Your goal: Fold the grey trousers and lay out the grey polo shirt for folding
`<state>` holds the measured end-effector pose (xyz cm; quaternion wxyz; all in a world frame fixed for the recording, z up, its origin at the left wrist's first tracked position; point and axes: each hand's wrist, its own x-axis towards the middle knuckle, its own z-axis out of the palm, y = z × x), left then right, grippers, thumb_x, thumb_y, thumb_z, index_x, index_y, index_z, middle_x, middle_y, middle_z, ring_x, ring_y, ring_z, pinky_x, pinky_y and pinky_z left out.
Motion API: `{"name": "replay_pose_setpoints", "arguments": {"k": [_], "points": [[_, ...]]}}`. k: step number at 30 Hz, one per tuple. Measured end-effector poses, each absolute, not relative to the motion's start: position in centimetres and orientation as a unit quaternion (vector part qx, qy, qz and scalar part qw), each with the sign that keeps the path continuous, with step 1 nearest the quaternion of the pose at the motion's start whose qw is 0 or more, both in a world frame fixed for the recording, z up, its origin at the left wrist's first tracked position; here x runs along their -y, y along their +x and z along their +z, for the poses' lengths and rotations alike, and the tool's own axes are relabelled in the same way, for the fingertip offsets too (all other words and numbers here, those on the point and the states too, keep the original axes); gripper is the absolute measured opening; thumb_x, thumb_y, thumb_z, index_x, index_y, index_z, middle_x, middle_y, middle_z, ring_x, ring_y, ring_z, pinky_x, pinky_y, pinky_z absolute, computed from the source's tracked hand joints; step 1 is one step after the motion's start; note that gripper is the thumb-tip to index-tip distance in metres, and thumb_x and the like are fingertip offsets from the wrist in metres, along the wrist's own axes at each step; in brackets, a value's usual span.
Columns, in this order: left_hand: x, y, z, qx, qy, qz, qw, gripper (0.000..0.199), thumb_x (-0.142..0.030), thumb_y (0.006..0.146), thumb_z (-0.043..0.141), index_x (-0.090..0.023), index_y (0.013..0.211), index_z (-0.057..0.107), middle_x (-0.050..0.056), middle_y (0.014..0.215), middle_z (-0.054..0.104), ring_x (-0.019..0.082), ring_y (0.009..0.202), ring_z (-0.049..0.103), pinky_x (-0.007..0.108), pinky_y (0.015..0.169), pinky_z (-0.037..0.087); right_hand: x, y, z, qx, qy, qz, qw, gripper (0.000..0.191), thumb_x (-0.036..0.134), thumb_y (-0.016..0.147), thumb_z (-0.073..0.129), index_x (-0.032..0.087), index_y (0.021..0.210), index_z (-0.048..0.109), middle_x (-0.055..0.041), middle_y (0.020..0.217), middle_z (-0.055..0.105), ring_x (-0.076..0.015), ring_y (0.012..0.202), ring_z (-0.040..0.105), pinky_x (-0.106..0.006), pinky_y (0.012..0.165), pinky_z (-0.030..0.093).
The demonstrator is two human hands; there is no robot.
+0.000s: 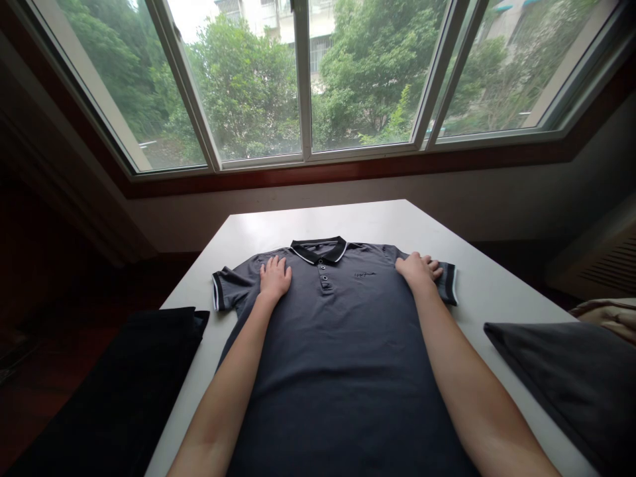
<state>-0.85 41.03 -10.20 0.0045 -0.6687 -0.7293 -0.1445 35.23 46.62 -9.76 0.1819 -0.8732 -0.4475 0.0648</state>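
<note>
A dark grey polo shirt (338, 338) lies spread face up, its black collar with a white edge (318, 250) toward the window. Its short sleeves stretch out to both sides. My left hand (275, 277) rests flat on the chest near the left shoulder seam, fingers spread. Over by the right sleeve, my right hand (418, 268) lies on the shirt with its fingers apart and the thumb pointing inward. Neither hand grips the cloth visibly. Small buttons (322, 268) run down the front placket. Slight wrinkles cross the belly of the shirt.
The shirt lies on a white table (370, 222) with cut-off far corners. Folded black cloth (124, 377) lies along the left edge, and dark grey folded cloth (571, 371) on the right. A beige item (609, 310) shows behind it. Beyond stands a wide window (305, 157).
</note>
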Motion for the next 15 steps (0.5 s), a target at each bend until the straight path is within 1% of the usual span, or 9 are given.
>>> {"name": "replay_pose_setpoints", "arguments": {"k": [3,5,8,11,13,15], "points": [[-41.0,-0.82,-10.13,0.73,-0.668,-0.143,0.005,0.049,-0.038,0.097,0.035,-0.019,0.14,0.047,0.01,0.154,0.037,0.027,0.143,0.028,0.049,0.118,0.019,-46.64,35.07,-10.53,0.452,-0.872,0.046,0.181,0.058,0.039,0.089,0.04,0.004,0.134,0.049,-0.0246,0.15,0.032,-0.0399,0.142,0.019,-0.054,0.116,0.011],[-41.01,-0.83,-10.12,0.73,-0.668,-0.142,0.003,0.049,-0.038,0.097,0.034,-0.019,0.14,0.046,0.01,0.154,0.037,0.027,0.144,0.028,0.049,0.118,0.018,-46.75,34.94,-10.82,0.442,-0.876,0.04,0.189,0.062,0.039,0.089,0.04,0.001,0.138,0.045,-0.0258,0.152,0.029,-0.0392,0.144,0.017,-0.055,0.116,0.009],[-41.03,-0.88,-10.15,0.73,-0.669,-0.142,0.0,0.049,-0.038,0.097,0.034,-0.019,0.141,0.046,0.01,0.154,0.036,0.026,0.144,0.027,0.049,0.119,0.018,-47.01,34.81,-10.89,0.408,-0.89,0.047,0.196,0.07,0.037,0.089,0.04,-0.006,0.143,0.033,-0.029,0.153,0.025,-0.0379,0.145,0.012,-0.055,0.117,0.006],[-40.99,-0.88,-10.14,0.729,-0.67,-0.143,-0.002,0.049,-0.038,0.097,0.034,-0.018,0.141,0.046,0.01,0.154,0.036,0.027,0.144,0.028,0.049,0.119,0.018,-47.12,34.78,-10.79,0.393,-0.895,0.054,0.203,0.075,0.036,0.088,0.041,-0.011,0.145,0.026,-0.0321,0.154,0.019,-0.0395,0.145,0.01,-0.055,0.117,0.004],[-40.94,-0.84,-10.07,0.728,-0.67,-0.143,-0.002,0.05,-0.038,0.097,0.034,-0.017,0.141,0.046,0.011,0.154,0.036,0.027,0.144,0.028,0.049,0.118,0.018,-47.05,34.75,-10.67,0.404,-0.887,0.049,0.219,0.075,0.035,0.088,0.042,-0.01,0.145,0.025,-0.0326,0.154,0.017,-0.0406,0.145,0.009,-0.059,0.116,0.005],[-40.89,-0.79,-9.98,0.728,-0.67,-0.143,0.0,0.05,-0.038,0.097,0.034,-0.017,0.14,0.046,0.011,0.154,0.036,0.027,0.144,0.027,0.05,0.118,0.018,-46.92,34.66,-10.5,0.432,-0.871,0.042,0.231,0.072,0.036,0.089,0.04,-0.004,0.147,0.026,-0.0304,0.155,0.016,-0.04,0.146,0.007,-0.065,0.113,0.005]]}}
